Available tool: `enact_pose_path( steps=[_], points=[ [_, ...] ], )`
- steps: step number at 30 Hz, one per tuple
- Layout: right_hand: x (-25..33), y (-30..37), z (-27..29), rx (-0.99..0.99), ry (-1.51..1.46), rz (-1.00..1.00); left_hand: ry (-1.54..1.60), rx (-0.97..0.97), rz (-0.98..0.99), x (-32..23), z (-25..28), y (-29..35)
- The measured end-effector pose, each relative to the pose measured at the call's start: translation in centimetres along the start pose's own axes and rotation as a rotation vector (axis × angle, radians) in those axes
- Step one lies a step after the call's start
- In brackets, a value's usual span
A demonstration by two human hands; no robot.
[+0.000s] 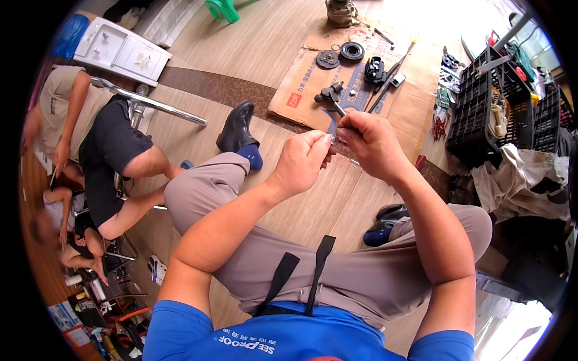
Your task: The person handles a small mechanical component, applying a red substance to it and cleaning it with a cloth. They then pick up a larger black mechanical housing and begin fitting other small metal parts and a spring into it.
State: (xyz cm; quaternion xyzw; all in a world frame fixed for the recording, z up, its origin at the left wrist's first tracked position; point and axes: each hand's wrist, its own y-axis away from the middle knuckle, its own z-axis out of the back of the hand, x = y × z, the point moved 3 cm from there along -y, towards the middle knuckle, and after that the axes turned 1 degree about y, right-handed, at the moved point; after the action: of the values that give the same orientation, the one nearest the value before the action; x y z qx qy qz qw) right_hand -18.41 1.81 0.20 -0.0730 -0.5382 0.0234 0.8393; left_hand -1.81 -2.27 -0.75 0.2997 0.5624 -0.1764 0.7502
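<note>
In front of me, above the near edge of the cardboard sheet [415, 114], my two hands almost meet at the fingertips. My left hand [299, 161] is closed in a pinch, thumb against fingers. Beside it my right hand [374, 144] pinches too, its fingers curled. Something tiny and pale glints where the fingertips come together; it is too small to name. Just beyond my right fingers lies a dark metal fitting [330, 92] with a short rod. A small nut-like piece [353, 93] rests near it.
On the cardboard are a dark disc [328, 59], a black ring [352, 50], a black machine part [374, 70] and thin rods. A motor-like part [341, 13] stands beyond. Black plastic crates [490, 108] and a stained cloth [518, 180] are at right. Two people sit at left near a metal-framed chair [150, 102].
</note>
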Motion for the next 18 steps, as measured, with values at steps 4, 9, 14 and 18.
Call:
enact_pose_path(
  steps=[4, 9, 14, 18],
  points=[
    [0.4, 0.1, 0.1, -0.028, 0.021, 0.023, -0.023, 0.058, -0.014, -0.5, 0.0, 0.1],
    [0.4, 0.1, 0.1, -0.078, 0.116, 0.132, -0.053, 0.107, -0.024, -0.8, 0.1, -0.1],
    [-1.1, 0.0, -0.3, 0.041, -0.141, -0.079, -0.009, 0.177, -0.071, -1.0, 0.4, -0.2],
    [-1.8, 0.1, -1.1, 0.099, -0.270, -0.220, 0.048, 0.196, -0.095, -0.7, 0.6, -0.3]
  ],
)
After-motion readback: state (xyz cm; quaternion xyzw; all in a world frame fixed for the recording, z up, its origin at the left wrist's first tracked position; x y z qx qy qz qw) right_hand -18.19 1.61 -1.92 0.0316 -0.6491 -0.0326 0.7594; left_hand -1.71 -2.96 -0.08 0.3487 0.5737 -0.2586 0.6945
